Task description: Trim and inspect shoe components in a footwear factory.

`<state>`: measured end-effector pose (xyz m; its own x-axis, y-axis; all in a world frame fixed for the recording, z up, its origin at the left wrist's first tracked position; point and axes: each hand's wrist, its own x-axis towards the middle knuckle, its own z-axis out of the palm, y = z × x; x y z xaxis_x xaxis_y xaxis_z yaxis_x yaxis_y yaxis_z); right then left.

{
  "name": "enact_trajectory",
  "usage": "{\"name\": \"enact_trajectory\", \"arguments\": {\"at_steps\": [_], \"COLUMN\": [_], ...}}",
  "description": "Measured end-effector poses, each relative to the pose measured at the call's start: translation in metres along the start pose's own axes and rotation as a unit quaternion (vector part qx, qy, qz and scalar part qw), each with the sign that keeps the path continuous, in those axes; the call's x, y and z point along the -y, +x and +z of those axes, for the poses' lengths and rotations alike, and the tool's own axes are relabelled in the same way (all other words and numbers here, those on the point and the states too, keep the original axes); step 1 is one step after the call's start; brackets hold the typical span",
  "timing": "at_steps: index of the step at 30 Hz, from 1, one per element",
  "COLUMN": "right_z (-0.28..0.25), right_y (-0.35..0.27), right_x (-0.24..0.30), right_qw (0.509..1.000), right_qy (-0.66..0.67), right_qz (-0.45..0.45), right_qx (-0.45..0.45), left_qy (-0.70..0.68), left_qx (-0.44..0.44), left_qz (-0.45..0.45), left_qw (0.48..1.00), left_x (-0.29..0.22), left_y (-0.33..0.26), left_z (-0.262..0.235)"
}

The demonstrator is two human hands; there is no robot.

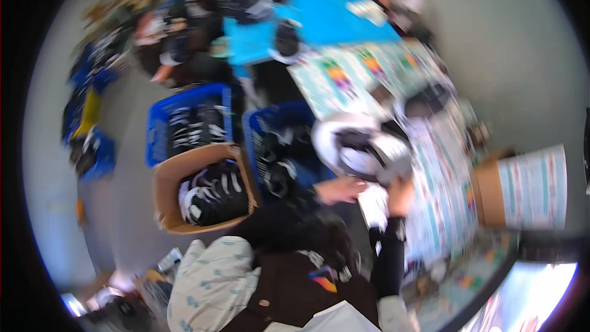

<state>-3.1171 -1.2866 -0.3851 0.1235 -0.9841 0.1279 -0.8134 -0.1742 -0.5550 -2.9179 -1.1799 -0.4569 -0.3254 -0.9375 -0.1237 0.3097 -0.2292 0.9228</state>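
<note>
Item: white and black shoe (362,147), held above desk (442,209) edge, beside blue bin (258,129).
Handling: judged light, soft upper, stiffer sole; not fragile.
Hold: by sole and heel rim.
Hands: left hand (338,189) and right hand (401,195) apart, both closed on shoe underside; blur hides finger detail.
Look: white rounded shell, black inner panels.

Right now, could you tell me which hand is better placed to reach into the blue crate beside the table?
The left hand, probably. It sits right by the blue crate holding dark items, while the right hand is on the far side, against the white and black item above the table.
</note>
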Motion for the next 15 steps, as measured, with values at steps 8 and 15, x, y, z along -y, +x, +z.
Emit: {"name": "enact_trajectory", "arguments": {"at_steps": [8,15], "right_z": [0.005,0.019], "right_y": [-0.005,-0.044], "right_x": [-0.104,-0.181], "right_qw": [0.986,0.987], "right_qy": [-0.139,-0.143], "right_qz": [-0.078,-0.058], "right_qx": [0.052,0.042], "left_qy": [0.511,0.457], "left_qx": [-0.163,-0.083], "left_qz": [0.209,0.132], "left_qw": [0.817,0.876], "left_x": [-0.095,0.035], "left_y": [0.051,0.113], "left_z": [0.014,0.050]}}
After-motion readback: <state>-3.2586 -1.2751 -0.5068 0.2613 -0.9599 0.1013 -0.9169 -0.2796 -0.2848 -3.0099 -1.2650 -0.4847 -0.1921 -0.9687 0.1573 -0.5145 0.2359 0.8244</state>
